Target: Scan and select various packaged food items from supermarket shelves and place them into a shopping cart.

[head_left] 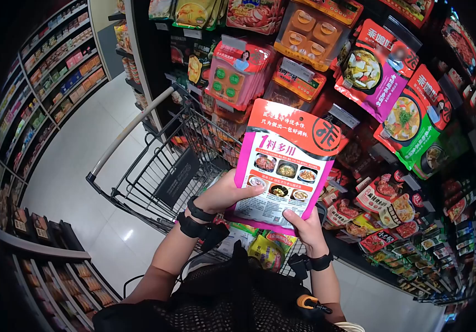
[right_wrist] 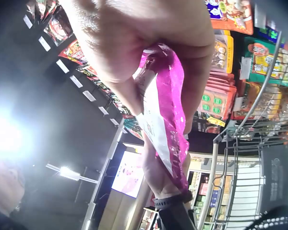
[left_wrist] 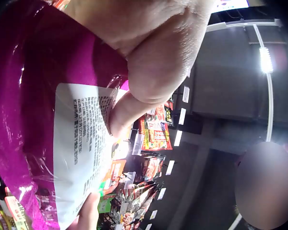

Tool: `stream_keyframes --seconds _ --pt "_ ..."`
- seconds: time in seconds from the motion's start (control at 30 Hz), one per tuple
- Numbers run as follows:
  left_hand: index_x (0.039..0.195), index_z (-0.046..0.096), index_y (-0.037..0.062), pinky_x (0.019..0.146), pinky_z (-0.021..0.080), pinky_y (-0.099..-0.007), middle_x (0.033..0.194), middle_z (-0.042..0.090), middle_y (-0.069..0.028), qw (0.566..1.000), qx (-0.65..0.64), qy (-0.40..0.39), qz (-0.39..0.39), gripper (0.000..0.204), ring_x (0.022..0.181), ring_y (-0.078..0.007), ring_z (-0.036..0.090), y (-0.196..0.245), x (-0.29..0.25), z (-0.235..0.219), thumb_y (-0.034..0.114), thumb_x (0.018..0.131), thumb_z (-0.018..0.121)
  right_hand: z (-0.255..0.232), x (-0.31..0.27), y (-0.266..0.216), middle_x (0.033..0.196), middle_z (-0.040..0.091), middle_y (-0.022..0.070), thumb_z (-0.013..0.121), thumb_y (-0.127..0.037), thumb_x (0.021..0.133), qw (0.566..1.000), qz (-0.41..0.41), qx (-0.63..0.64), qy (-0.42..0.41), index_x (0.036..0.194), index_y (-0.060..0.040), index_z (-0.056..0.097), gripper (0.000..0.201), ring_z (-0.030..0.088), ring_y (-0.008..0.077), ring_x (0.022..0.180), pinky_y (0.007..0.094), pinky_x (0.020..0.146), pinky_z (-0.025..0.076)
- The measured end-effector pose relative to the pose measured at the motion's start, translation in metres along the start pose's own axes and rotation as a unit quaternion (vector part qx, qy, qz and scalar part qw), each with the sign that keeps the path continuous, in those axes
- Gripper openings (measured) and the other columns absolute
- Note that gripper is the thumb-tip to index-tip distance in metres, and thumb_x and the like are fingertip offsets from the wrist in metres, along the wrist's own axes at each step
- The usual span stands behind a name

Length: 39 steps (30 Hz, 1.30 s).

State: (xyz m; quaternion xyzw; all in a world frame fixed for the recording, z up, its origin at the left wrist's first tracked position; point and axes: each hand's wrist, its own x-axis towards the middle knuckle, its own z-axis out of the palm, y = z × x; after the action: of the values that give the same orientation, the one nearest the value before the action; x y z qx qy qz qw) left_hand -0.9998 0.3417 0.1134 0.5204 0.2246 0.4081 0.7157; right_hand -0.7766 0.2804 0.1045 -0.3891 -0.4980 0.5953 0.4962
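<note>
1 packet (head_left: 289,166) is pinched at its lower edges by 2 hands (head_left: 224,192) (head_left: 307,228), thumbs on its printed face.

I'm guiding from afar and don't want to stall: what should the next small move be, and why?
I'd probably lower the red-and-pink packet towards the cart: the left hand and right hand both grip it by its lower part, and a yellow packet lies in the cart below.

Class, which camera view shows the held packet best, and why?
Head view: the packet shows its printed face almost whole. The left wrist view gives a slanted, cropped part; the right wrist view, a narrow strip.
</note>
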Motion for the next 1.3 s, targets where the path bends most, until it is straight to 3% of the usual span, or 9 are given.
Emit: stream_keyframes --seconds 0.23,0.3,0.43,0.5,0.63,0.93,1.03,1.23,1.3 --pt "0.132 0.037 -0.0001 0.097 0.038 -0.0310 0.126 0.049 -0.0091 0.999 -0.027 -0.007 -0.032 0.056 0.115 -0.0153 0.046 0.005 0.001 0.000 0.015 0.085 0.064 0.001 0.001 0.000 0.116 0.057 0.0106 0.067 -0.009 0.081 1.000 0.005 0.016 0.020 0.121 0.0028 0.046 0.047 0.055 0.0164 0.104 0.0310 0.090 0.044" --pt "0.140 0.017 0.0000 0.105 0.029 -0.0357 0.140 0.032 -0.0170 0.995 0.095 0.001 0.014 0.079 0.128 -0.0226 0.032 -0.009 -0.009 -0.015 0.028 0.084 0.065 0.002 -0.007 0.014 0.111 0.060 0.0106 0.067 -0.009 0.081 0.997 0.030 -0.032 0.060 0.117 0.0035 0.051 0.041 0.057 0.0155 0.099 0.0305 0.086 0.045" --pt "0.142 0.009 -0.0010 0.107 0.024 -0.0406 0.140 0.022 -0.0330 0.792 0.586 0.171 -0.016 0.092 0.133 -0.0406 0.022 -0.048 -0.050 -0.088 0.041 0.081 0.064 -0.031 -0.012 0.051 0.074 0.067 0.0115 0.068 -0.017 0.080 0.940 -0.024 -0.324 0.103 0.095 0.0041 0.064 0.026 0.063 0.0132 0.068 0.0271 0.065 0.049" --pt "0.140 0.022 0.0005 0.106 0.024 -0.0452 0.139 0.025 -0.0317 0.732 0.645 0.175 -0.135 0.085 0.132 -0.0428 0.021 -0.067 -0.089 -0.111 0.047 0.080 0.061 -0.038 -0.018 0.062 0.064 0.061 0.0164 0.067 -0.024 0.078 0.854 0.034 -0.511 0.091 0.094 -0.0051 0.067 0.025 0.061 0.0281 0.055 0.0356 0.053 0.047" --pt "0.126 0.047 0.0047 0.102 0.026 -0.0580 0.134 0.039 -0.0242 0.563 0.756 0.153 -0.298 0.065 0.131 -0.0363 0.030 -0.117 -0.164 -0.141 0.052 0.082 0.054 -0.053 -0.038 0.109 0.068 0.062 0.0168 0.065 -0.023 0.077 0.774 0.119 -0.622 -0.008 0.098 -0.0091 0.065 0.025 0.062 0.0337 0.066 0.0422 0.062 0.049" --pt "0.090 0.063 0.0035 0.094 0.038 -0.0456 0.087 0.065 -0.0145 0.603 0.709 0.294 -0.216 0.032 0.087 -0.0302 0.061 -0.122 -0.176 -0.130 0.032 0.089 0.050 -0.027 0.007 0.264 0.083 0.064 0.0223 0.070 -0.033 0.073 0.824 0.224 -0.460 -0.243 0.099 -0.0044 0.065 0.039 0.061 0.0381 0.081 0.0420 0.073 0.048" --pt "0.087 0.063 0.0035 0.093 0.038 -0.0434 0.087 0.064 -0.0146 0.612 0.689 0.323 -0.214 0.025 0.084 -0.0291 0.060 -0.117 -0.175 -0.113 0.026 0.086 0.053 -0.004 0.027 0.305 0.079 0.066 0.0137 0.069 -0.029 0.076 0.861 0.249 -0.335 -0.291 0.099 -0.0018 0.063 0.036 0.062 0.0251 0.070 0.0344 0.069 0.047" --pt "0.077 0.060 0.0058 0.091 0.039 -0.0436 0.076 0.060 -0.0114 0.629 0.672 0.339 -0.195 0.011 0.079 -0.0300 0.057 -0.105 -0.168 -0.113 0.015 0.081 0.057 0.011 0.064 0.491 0.107 0.063 0.0098 0.068 -0.033 0.076 0.766 0.369 -0.350 -0.393 0.115 -0.0076 0.058 0.048 0.056 0.0224 0.101 0.0321 0.087 0.044" --pt "0.076 0.060 0.0058 0.090 0.041 -0.0438 0.075 0.059 -0.0106 0.633 0.673 0.343 -0.168 0.010 0.078 -0.0296 0.057 -0.107 -0.168 -0.113 0.014 0.080 0.058 0.030 0.092 0.454 0.109 0.062 0.0136 0.071 -0.034 0.073 0.755 0.388 -0.341 -0.403 0.116 -0.0051 0.058 0.054 0.053 0.0258 0.109 0.0324 0.094 0.040"
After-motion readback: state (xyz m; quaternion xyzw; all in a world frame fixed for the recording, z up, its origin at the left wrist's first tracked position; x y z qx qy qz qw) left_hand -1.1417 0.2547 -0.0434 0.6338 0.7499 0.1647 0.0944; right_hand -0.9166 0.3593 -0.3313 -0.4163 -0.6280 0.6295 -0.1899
